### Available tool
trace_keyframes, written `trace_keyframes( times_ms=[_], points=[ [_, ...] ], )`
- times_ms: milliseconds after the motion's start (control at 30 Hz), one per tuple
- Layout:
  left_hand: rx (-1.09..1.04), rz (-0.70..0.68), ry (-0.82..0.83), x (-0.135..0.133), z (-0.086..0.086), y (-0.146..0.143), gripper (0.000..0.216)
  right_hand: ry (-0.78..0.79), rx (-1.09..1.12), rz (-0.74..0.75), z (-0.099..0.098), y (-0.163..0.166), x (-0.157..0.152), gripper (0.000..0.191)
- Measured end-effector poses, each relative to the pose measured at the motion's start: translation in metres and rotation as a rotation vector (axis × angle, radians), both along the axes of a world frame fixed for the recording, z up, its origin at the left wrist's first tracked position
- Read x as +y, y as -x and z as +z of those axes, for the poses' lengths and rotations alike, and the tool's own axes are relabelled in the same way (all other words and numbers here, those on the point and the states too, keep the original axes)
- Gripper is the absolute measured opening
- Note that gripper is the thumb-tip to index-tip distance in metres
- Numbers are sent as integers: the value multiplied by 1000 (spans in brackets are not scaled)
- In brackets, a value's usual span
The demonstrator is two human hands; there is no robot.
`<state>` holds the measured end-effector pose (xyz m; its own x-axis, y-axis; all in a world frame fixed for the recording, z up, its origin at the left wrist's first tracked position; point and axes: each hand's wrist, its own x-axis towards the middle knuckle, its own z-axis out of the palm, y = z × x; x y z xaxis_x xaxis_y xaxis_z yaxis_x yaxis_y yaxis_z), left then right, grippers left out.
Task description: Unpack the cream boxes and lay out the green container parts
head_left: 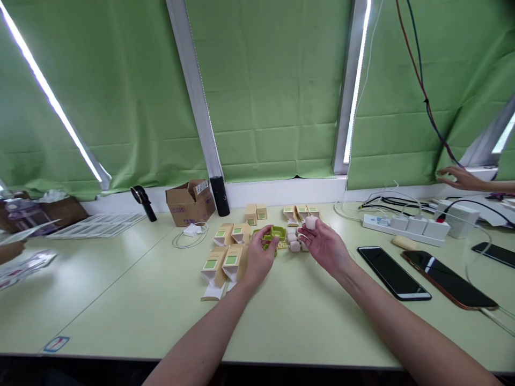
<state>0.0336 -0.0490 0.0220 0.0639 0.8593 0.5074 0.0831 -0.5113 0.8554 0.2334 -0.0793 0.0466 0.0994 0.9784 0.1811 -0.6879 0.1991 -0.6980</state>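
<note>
My left hand (260, 256) has its fingers closed on a small olive-green open case (278, 232), partly hidden by the fingers. Between the fingertips of my right hand (328, 246) is a small pale pink rounded block (311, 223), raised off the table. Several more pale pink blocks (295, 246) lie on the table between my hands. To the left of my left hand, several small tan cardboard boxes (214, 264) with green windows stand with their flaps open. Further tan boxes (301, 212) stand behind my hands.
A brown carton (190, 203), a black cylinder (219, 196) and a white charger with its cable (192, 230) are at the back. On the right lie phones (393, 272) and a power strip (406, 228). Other people's hands (461, 178) reach in at both sides.
</note>
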Motion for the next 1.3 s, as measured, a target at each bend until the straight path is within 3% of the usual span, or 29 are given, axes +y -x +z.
trace_keyframes(
  times_ms=[200, 333, 633, 933, 1300],
  points=[
    [6, 17, 3, -2, 2, 0, 43, -77, -156, -80, 10, 1, -10, 42],
    [7, 33, -6, -4, 5, -1, 42, -118, -389, -175, 12, -1, -11, 46],
    [15, 68, -17, -6, 8, 0, 42, -309, -1123, -651, 23, -27, -13, 39],
    [51, 91, -32, -6, 7, 0, 41, -276, -1827, -503, -3, -25, -14, 32],
    [46, 93, -54, -7, 6, 1, 42, -304, -2064, -521, -16, -21, -15, 31]
  ],
)
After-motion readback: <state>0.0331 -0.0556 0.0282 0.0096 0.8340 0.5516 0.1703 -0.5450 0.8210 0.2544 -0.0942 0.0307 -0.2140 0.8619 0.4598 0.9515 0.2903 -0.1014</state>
